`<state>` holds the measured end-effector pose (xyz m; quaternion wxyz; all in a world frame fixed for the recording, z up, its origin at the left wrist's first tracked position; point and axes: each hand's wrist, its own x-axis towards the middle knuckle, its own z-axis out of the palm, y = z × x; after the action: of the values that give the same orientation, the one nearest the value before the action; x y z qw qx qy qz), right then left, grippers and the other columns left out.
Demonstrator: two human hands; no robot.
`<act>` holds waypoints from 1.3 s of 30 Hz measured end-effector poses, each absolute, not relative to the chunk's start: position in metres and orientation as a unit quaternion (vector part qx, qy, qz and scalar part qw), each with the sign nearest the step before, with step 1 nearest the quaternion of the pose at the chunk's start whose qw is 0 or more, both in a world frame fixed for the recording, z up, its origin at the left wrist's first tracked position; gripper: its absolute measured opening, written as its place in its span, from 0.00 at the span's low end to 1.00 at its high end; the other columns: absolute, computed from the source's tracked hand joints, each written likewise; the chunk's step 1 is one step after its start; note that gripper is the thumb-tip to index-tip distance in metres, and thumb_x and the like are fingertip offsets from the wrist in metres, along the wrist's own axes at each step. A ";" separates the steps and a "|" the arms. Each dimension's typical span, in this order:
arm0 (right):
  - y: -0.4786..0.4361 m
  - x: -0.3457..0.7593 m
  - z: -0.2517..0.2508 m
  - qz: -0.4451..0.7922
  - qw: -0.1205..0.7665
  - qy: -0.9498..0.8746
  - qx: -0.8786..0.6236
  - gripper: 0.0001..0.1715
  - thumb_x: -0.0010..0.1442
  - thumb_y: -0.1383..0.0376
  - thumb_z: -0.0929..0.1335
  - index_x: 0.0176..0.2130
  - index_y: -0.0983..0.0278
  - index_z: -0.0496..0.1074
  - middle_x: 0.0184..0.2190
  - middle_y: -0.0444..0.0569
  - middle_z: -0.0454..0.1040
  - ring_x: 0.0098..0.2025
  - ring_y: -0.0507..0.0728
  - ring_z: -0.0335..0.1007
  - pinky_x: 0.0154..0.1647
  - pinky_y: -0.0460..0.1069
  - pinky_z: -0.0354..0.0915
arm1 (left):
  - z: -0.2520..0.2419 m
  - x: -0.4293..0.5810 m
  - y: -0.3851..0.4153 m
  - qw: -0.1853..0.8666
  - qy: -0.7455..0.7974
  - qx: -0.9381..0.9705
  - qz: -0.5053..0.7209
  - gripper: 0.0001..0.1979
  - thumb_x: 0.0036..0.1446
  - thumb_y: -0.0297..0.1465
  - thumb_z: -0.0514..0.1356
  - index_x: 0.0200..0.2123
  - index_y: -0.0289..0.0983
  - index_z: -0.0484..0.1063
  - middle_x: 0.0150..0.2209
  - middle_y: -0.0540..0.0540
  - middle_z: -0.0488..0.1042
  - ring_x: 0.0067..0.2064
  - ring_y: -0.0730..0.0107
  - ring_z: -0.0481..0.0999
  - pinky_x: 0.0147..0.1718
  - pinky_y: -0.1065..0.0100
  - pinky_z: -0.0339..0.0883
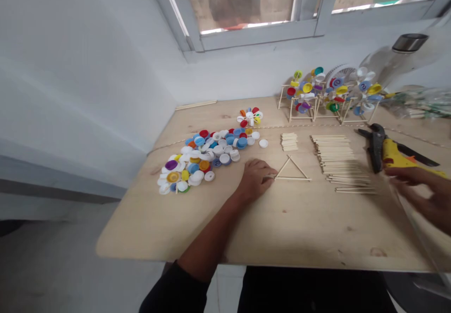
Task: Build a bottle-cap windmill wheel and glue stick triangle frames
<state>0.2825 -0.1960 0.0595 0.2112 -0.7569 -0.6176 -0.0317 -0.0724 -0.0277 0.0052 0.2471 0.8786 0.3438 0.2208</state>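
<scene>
A triangle of thin wooden sticks lies flat on the wooden table. My left hand rests at its left corner, fingers closed around a small pale piece too small to name. At the right, my right hand is beside a yellow glue gun, blurred, so its grip is unclear. Between the triangle and the glue gun lies a long row of sticks. A short stack of sticks sits just above the triangle.
Colourful bottle caps are heaped at the left, with a cap flower behind. Stick-and-cap models stand by the wall near a white fan. Black pliers lie beside the glue gun. A plastic bag is at the back right.
</scene>
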 end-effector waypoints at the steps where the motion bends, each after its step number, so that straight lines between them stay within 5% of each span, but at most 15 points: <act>1: -0.187 0.258 0.059 0.019 0.222 -0.644 -0.732 0.21 0.56 0.49 0.62 0.40 0.59 0.73 0.39 0.51 0.77 0.32 0.54 0.72 0.24 0.46 0.61 | 0.005 -0.072 -0.028 0.246 0.344 0.878 0.222 0.11 0.49 0.26 0.60 0.37 0.41 0.77 0.37 0.46 0.76 0.44 0.62 0.70 0.47 0.58 0.57; 6: -0.153 0.181 0.042 0.102 0.207 -0.685 -0.691 0.16 0.59 0.56 0.61 0.39 0.61 0.73 0.32 0.47 0.77 0.27 0.53 0.71 0.27 0.46 0.63 | 0.006 -0.073 -0.030 0.240 0.346 0.879 0.222 0.09 0.49 0.27 0.60 0.35 0.41 0.77 0.37 0.47 0.76 0.43 0.63 0.70 0.48 0.58 0.56; 24: -0.143 0.146 0.032 -0.011 0.088 -0.665 -0.742 0.14 0.59 0.60 0.60 0.36 0.58 0.74 0.34 0.44 0.77 0.31 0.55 0.73 0.25 0.47 0.57 | 0.008 -0.073 -0.029 0.249 0.345 0.877 0.225 0.09 0.49 0.26 0.61 0.34 0.41 0.77 0.36 0.47 0.77 0.43 0.63 0.70 0.48 0.58 0.56; 39: -0.142 0.145 0.027 -0.035 0.095 -0.671 -0.735 0.15 0.59 0.61 0.60 0.36 0.59 0.75 0.33 0.45 0.77 0.31 0.55 0.73 0.24 0.47 0.57 | 0.009 -0.072 -0.031 0.245 0.353 0.875 0.222 0.08 0.50 0.26 0.59 0.32 0.41 0.77 0.36 0.47 0.77 0.44 0.63 0.70 0.48 0.57 0.56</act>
<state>0.1455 -0.1422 0.0266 0.0948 -0.7347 -0.6708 -0.0349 -0.0717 -0.0307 0.0088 0.2454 0.8751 0.3533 0.2216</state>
